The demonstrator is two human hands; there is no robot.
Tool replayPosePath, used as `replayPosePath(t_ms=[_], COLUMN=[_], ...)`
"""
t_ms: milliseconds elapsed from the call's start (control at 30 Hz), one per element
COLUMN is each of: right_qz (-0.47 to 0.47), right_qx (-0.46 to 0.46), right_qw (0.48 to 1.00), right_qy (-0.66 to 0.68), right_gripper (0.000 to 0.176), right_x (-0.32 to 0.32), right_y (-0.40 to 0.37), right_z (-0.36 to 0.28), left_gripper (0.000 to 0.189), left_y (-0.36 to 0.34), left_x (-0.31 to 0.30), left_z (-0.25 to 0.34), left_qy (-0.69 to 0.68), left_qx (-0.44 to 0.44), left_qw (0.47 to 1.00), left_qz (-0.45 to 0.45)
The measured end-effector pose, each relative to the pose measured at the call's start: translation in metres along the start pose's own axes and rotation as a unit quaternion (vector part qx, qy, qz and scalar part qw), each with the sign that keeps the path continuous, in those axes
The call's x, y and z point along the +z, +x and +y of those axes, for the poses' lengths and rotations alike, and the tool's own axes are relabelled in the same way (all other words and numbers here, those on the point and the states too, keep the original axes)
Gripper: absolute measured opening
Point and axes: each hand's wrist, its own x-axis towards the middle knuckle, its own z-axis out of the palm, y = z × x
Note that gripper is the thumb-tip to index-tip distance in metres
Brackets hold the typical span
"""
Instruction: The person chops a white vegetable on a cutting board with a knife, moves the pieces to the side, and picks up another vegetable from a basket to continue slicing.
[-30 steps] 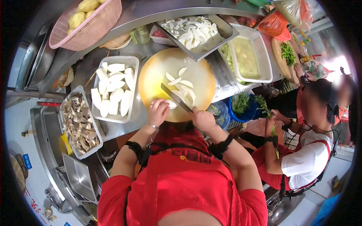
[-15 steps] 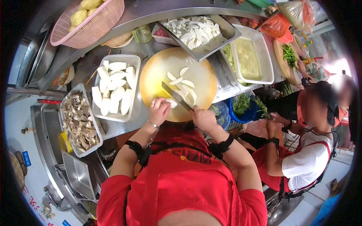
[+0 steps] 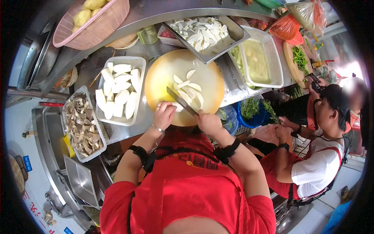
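Head view: left hand (image 3: 164, 113) nearer the white piece (image 3: 178, 107), its fingers bunched, holding it on the near part of the round board (image 3: 156, 74). Piece lies right of those fingers, left of the knife (image 3: 182, 101); long axis partly hidden, cannot tell. Right hand (image 3: 209, 123) fingers wrapped around handle; blade slants far-left to near-right. Count: one held piece, one knife, one board; loose slices (image 3: 190, 91) beyond, at least six, overlapping.
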Motion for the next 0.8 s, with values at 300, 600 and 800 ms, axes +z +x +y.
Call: replayPosePath(t_ms=[300, 600, 800], right_qz=[-0.008, -0.006, 0.025], right_qx=[0.010, 0.004, -0.011], right_qw=[1.000, 1.000, 1.000], right_qy=[0.002, -0.001, 0.000], right_gripper=[0.027, 0.026, 0.029], right_x=[-0.004, -0.002, 0.019], right_y=[0.000, 0.001, 0.005], right_z=[-0.004, -0.006, -0.006], left_gripper=[0.009, 0.010, 0.010], left_y=[0.001, 0.000, 0.002], left_x=[0.001, 0.003, 0.000], left_z=[-0.002, -0.003, 0.002], left_qy=[-0.002, -0.003, 0.004], left_qx=[-0.001, -0.004, -0.002], left_qw=[1.000, 1.000, 0.999], left_qz=[0.024, 0.031, 0.036])
